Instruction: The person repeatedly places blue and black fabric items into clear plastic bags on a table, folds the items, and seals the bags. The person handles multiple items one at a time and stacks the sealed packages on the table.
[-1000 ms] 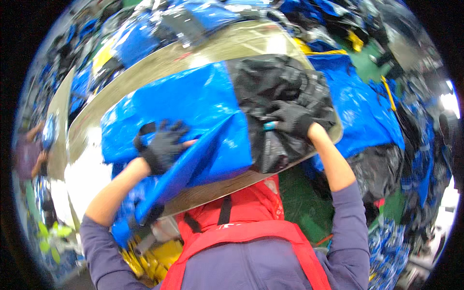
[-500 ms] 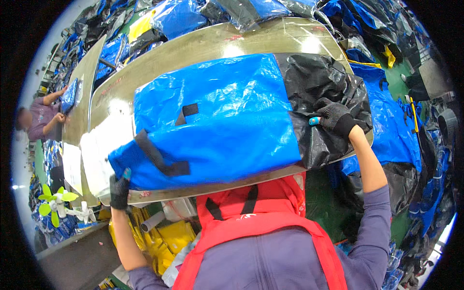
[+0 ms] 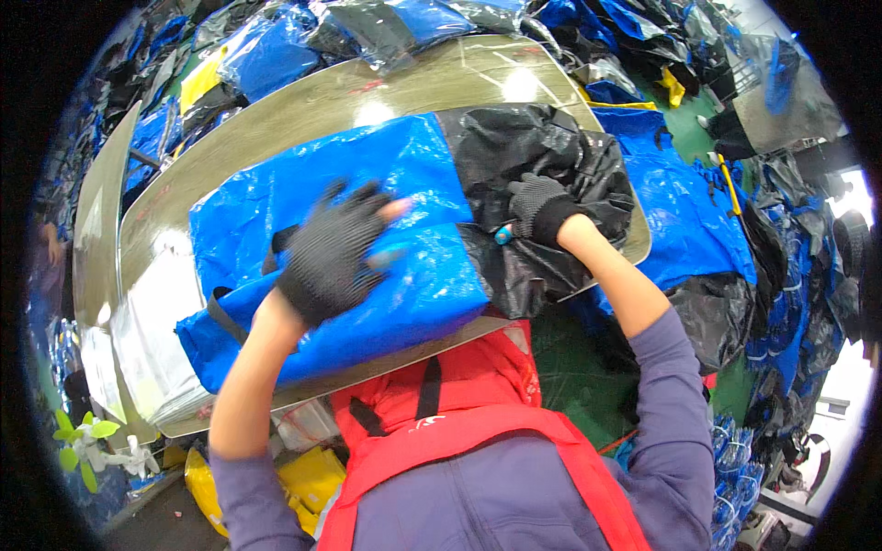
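A large blue bag (image 3: 404, 294) with a crumpled black end section (image 3: 510, 138) lies flat on the work table, its black straps partly hidden beneath my left arm. My left hand (image 3: 340, 248), in a black knitted glove, is over the middle of the blue part. Its fingers are spread and somewhat smeared by motion, with nothing held in them. On the black section rests my right hand (image 3: 542, 207), gloved alike, its fingers laid on the fabric and the thumb stretched apart. Teal bands wrap both thumbs.
The glossy table (image 3: 276, 119) has a curved edge, with clear plastic sheets (image 3: 165, 340) at its left end. Wrapped blue and black bags (image 3: 404, 32) pile up behind it. Another blue bag (image 3: 684, 220) hangs at the right. A small green-bladed fan (image 3: 87, 441) stands lower left.
My left hand has let go of the bag's near left corner and moved up and right over the blue panel. My right hand stays on the black section. The whole view has shifted.
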{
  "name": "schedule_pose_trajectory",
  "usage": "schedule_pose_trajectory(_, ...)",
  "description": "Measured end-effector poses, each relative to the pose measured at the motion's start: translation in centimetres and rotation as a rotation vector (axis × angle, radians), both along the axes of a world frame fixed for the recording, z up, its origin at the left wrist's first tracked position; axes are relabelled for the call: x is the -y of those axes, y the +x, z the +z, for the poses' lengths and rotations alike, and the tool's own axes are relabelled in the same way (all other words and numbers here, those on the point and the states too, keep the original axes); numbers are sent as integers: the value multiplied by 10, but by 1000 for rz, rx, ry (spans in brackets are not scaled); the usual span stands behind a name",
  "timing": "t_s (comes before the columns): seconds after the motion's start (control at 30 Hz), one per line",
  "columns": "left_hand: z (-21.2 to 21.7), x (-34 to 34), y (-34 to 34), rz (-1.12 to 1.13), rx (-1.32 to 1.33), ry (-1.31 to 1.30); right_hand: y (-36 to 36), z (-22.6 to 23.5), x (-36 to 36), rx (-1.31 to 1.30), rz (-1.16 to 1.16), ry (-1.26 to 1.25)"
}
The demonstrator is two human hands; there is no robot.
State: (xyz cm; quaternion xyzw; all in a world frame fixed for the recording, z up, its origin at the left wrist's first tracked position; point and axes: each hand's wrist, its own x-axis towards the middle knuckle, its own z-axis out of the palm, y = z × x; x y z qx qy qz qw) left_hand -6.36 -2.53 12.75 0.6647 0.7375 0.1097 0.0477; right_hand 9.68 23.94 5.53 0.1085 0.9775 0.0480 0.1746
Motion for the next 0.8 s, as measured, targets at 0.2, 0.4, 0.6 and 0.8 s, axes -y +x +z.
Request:
schedule_pose_trajectory(0.2, -109, -110, 7, -308, -108, 27, 55, 46, 31, -975, 53, 78)
schedule_pose_trajectory(0.4, -131, -101, 2, -306, -28, 113, 122, 6, 83, -882, 96, -54)
schedule_pose_trajectory(0.6, -133, -92, 15, -899, 157, 27, 59, 102, 20, -571, 147, -140)
schedule_pose_trajectory(0.8, -121, -69, 24, -793, 31, 1, -55, 33, -41, 144, -110, -253)
